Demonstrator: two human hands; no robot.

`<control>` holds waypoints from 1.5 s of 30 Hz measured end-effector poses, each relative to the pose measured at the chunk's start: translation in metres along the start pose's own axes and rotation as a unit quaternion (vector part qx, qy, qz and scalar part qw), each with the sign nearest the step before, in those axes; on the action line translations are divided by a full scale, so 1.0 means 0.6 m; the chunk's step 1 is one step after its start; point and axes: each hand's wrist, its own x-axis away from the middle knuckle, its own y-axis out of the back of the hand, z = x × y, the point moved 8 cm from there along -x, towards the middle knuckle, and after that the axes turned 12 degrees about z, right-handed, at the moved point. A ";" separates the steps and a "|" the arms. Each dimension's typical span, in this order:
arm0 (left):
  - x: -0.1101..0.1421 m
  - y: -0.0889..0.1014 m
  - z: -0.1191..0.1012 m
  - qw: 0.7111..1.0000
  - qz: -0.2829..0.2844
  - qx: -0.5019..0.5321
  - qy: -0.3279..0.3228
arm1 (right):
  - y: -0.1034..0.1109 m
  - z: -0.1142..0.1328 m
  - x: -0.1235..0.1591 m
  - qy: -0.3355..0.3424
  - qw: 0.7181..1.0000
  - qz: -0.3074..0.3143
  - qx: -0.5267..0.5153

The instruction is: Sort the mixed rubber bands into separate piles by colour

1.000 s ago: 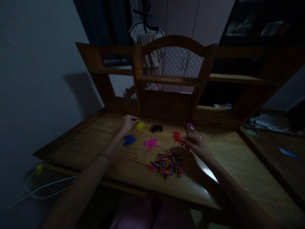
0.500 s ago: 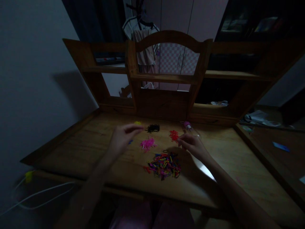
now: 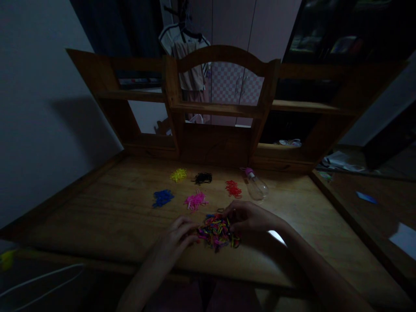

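Note:
A mixed pile of multicoloured rubber bands [image 3: 217,233] lies on the wooden desk close to me. My left hand [image 3: 177,238] is at its left edge, fingers bent and apart. From the right, my right hand [image 3: 251,216] reaches over the pile, with thumb and forefinger spread at its upper right side. I see nothing held in either hand. Behind the pile sit single-colour heaps: blue bands [image 3: 163,197], yellow bands [image 3: 178,175], pink bands [image 3: 196,200], black bands [image 3: 203,178] and red bands [image 3: 233,189].
A clear bulb-shaped bottle [image 3: 256,187] with a purple cap lies right of the red heap. Wooden shelving [image 3: 216,110] rises along the desk's back edge. On the right side surface are a blue flat item [image 3: 366,197] and a white sheet [image 3: 404,239].
My left hand has come from the yellow heap back to the mixed pile. My right hand has moved from beside the red heap down to the same pile. The view has shifted right.

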 end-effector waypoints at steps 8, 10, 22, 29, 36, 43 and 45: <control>-0.012 -0.027 -0.001 0.999 0.018 0.041 -0.030 | -0.002 -0.022 -0.006 -0.028 1.000 -0.011 0.001; -0.013 -0.029 -0.005 0.998 0.013 0.044 -0.034 | -0.002 -0.027 -0.009 -0.030 0.999 -0.024 0.012; -0.011 -0.012 -0.037 0.998 -0.027 0.021 -0.051 | -0.002 -0.001 -0.010 0.033 0.995 -0.002 0.090; -0.020 -0.031 -0.029 0.998 -0.022 -0.012 -0.061 | -0.003 -0.008 -0.010 0.018 0.994 -0.008 0.108; -0.021 -0.037 -0.033 0.997 -0.030 -0.040 -0.055 | -0.003 -0.009 -0.014 0.016 0.993 -0.042 0.112; -0.021 -0.022 -0.045 0.996 -0.040 -0.028 -0.072 | 0.002 -0.015 -0.015 0.010 0.997 -0.054 0.049; -0.023 -0.018 -0.055 0.996 -0.049 -0.026 -0.074 | 0.004 -0.014 -0.015 0.011 0.998 -0.057 0.033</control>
